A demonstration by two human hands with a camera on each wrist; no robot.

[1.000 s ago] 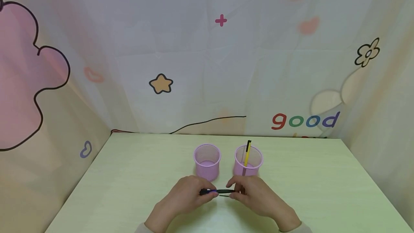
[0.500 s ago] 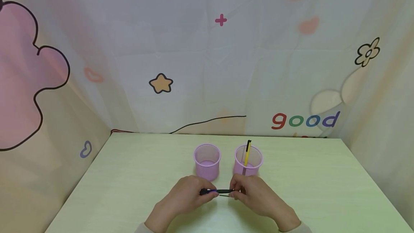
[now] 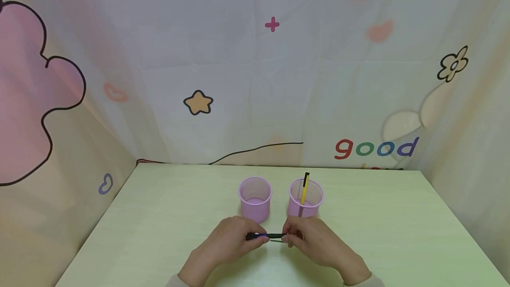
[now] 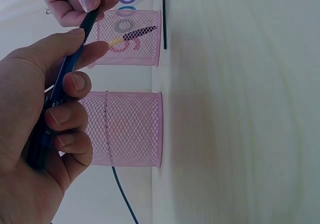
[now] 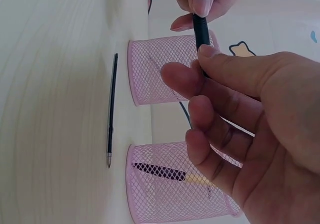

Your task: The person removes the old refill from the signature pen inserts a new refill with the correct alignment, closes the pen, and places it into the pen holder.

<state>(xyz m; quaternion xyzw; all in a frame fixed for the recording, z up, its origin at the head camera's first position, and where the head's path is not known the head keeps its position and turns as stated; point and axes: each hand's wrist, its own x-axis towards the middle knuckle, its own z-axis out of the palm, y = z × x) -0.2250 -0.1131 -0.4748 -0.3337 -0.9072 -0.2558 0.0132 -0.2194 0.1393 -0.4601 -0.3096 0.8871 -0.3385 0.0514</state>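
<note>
My left hand (image 3: pixel 231 240) grips a dark pen (image 3: pixel 275 235) held level above the table, its barrel lying across the palm in the left wrist view. My right hand (image 3: pixel 316 240) pinches the other end of that pen between thumb and index finger, the remaining fingers loosely bent. The pen's tip is hidden by those fingertips. Below, a thin black pen refill (image 5: pixel 112 111) with a metal tip lies on the table, apart from both hands.
Two pink mesh pen cups stand just beyond my hands. Nothing shows inside the left cup (image 3: pixel 255 211); the right cup (image 3: pixel 295 211) holds a yellow pen (image 3: pixel 304 193) with a black end, leaning. A printed curtain (image 3: pixel 223 56) hangs behind the table (image 3: pixel 159 211).
My right index finger has come down from its raised position onto the pen's end, and the right fingertips have shifted slightly left along it. The left hand and the refill stay put.
</note>
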